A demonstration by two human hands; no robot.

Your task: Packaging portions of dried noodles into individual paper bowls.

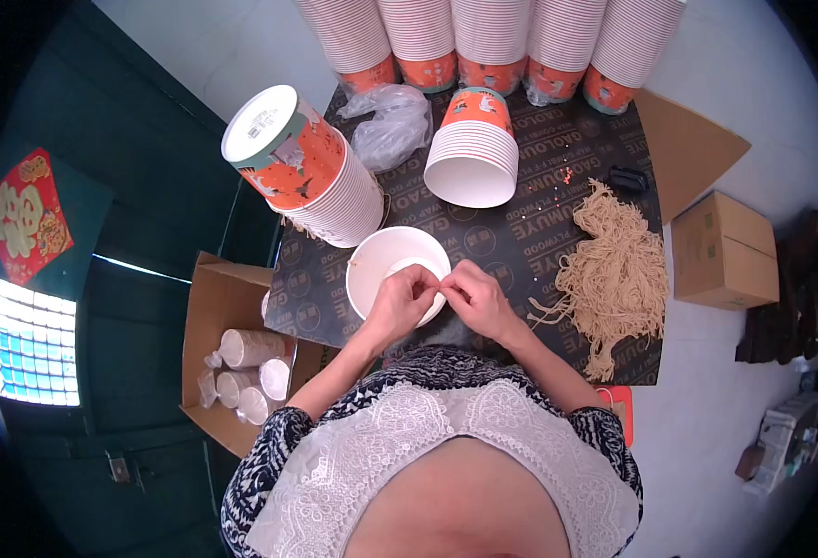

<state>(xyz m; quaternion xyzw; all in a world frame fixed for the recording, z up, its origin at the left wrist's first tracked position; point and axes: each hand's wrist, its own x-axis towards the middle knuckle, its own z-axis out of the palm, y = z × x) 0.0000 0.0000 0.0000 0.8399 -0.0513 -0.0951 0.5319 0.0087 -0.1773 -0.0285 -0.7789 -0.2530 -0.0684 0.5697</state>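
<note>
A white paper bucket (373,265) stands with its mouth up near the table's front edge. Over its right rim, my left hand (403,302) and my right hand (480,299) meet with their fingertips pinched together. Whatever they pinch is too small to make out. To the right of my hands lies a heap of tan cords (616,270), with loose ends trailing toward me. Behind the bucket, on the left, rises an upside-down stack of orange printed paper buckets (309,172). A shorter nested stack (471,149) lies tipped behind my hands, its white mouth facing me.
Tall bucket stacks (491,42) line the dark table's (521,232) far edge. A crumpled clear plastic bag (392,127) lies by the left stack. Left of the table, an open carton (206,321) holds wrapped white rolls or cups. A closed carton (720,249) sits at the right.
</note>
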